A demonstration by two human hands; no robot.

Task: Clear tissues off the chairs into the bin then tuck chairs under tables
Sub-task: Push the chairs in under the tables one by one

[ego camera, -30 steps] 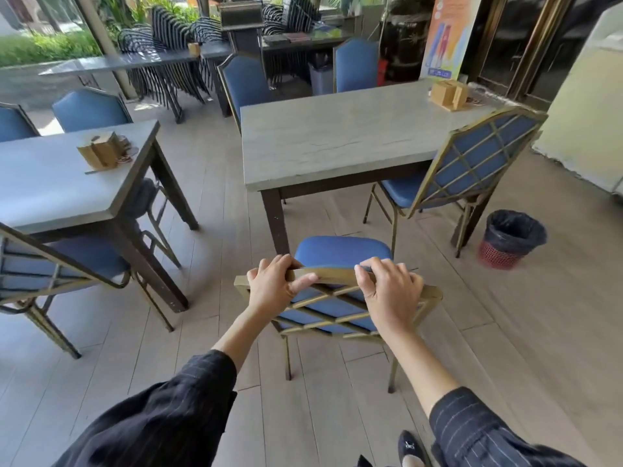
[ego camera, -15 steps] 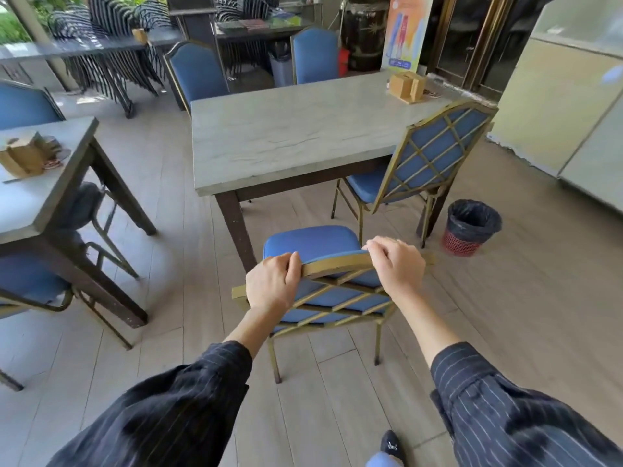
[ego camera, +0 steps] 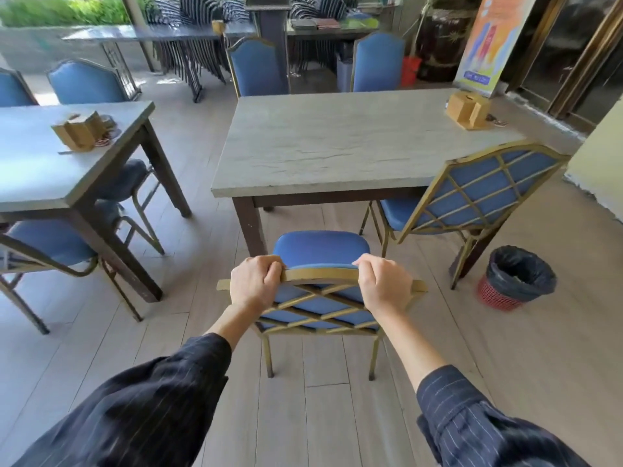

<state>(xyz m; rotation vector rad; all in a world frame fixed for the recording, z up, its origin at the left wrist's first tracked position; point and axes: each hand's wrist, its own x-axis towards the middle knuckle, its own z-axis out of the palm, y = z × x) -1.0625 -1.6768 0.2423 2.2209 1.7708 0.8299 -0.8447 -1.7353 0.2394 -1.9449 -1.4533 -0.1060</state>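
No tissue shows on the blue seat of the gold-framed chair (ego camera: 320, 305), so the clearing looks done here, but the tucking is not. The chair stands on the floor just short of the grey counter (ego camera: 337, 143), seat front near its edge. A second chair (ego camera: 478, 193) to the right sits angled out, with the lined bin (ego camera: 519, 278) beside it. Both arms reach forward. The left hand (ego camera: 256, 281) and right hand (ego camera: 382, 284) curl over the backrest's top rail, one towards each end, grasping it.

L table (ego camera: 33, 176) cut off at pic edge.
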